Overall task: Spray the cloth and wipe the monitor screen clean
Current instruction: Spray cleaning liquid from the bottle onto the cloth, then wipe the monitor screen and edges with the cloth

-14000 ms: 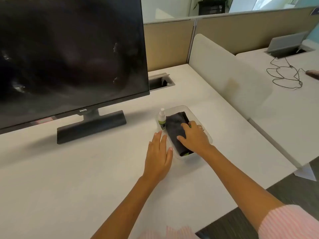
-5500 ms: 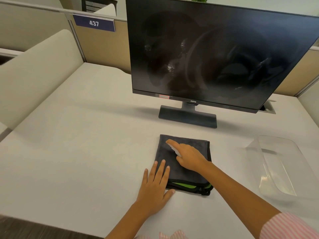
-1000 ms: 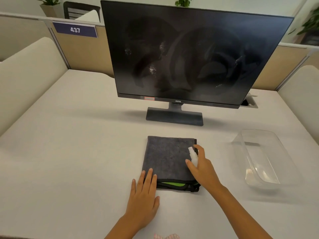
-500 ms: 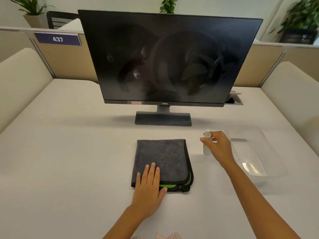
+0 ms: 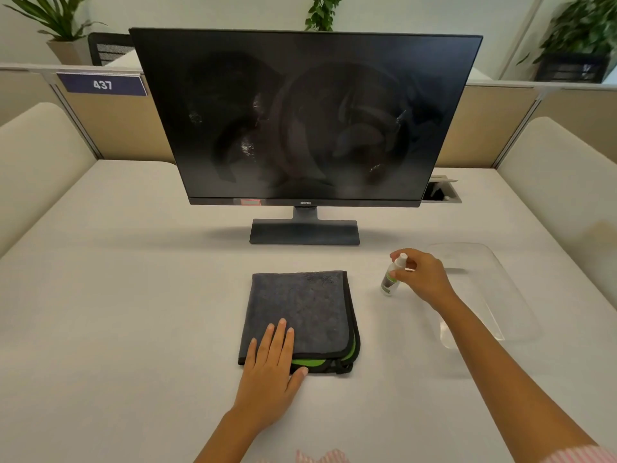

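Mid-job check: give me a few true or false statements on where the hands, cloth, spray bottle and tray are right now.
1. The left hand lies flat on the folded grey cloth. True.
2. The right hand holds the spray bottle over the cloth. False: the bottle is to the right of the cloth, between it and the clear plastic tray.
3. The cloth is in the tray. False: it lies on the desk, in front of the monitor.
4. The monitor screen shows smudges. True.
5. The tray holds another bottle. False: nothing shows inside it.
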`<state>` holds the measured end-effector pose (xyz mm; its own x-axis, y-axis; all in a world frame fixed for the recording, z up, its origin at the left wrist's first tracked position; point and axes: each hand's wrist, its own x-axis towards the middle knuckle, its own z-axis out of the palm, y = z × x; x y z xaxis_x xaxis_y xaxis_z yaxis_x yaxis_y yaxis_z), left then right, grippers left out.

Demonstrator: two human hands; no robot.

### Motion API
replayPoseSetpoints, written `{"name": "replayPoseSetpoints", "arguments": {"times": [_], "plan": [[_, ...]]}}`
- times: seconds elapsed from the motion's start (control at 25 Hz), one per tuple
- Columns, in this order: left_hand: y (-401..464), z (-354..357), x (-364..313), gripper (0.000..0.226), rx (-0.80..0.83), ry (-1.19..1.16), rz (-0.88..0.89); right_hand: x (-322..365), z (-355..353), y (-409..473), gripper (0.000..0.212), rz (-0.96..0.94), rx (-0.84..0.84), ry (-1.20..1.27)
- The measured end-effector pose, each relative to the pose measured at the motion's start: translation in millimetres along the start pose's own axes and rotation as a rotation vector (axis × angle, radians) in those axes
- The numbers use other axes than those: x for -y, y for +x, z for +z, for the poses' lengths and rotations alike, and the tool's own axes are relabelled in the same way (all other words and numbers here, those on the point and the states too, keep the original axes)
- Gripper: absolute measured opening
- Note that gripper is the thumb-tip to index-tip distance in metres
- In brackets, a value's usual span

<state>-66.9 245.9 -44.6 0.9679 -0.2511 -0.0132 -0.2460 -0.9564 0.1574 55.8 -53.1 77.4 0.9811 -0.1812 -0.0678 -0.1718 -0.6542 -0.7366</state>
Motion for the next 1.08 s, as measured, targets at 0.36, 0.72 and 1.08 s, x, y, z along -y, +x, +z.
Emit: {"name": "replayPoseSetpoints", "arguments": {"times": [0.36, 0.72, 1.08], "plan": [[-2.1, 2.5, -3.5, 0.067, -0.028, -0.018, -0.034, 27.0, -20.4, 9.3, 0.044, -0.142, -0.004, -0.065], [-4.4, 0.3, -4.8, 0.064, -0.076, -0.143, -0.052, 68.8, 74.6, 9.2, 0.027, -0.416, 0.267, -0.157], [-9.5, -7.5, 25.8, 0.048, -0.092, -0.083, 0.098, 79.6, 152.0, 28.0, 0.041, -0.294, 0.557, -0.408]]}}
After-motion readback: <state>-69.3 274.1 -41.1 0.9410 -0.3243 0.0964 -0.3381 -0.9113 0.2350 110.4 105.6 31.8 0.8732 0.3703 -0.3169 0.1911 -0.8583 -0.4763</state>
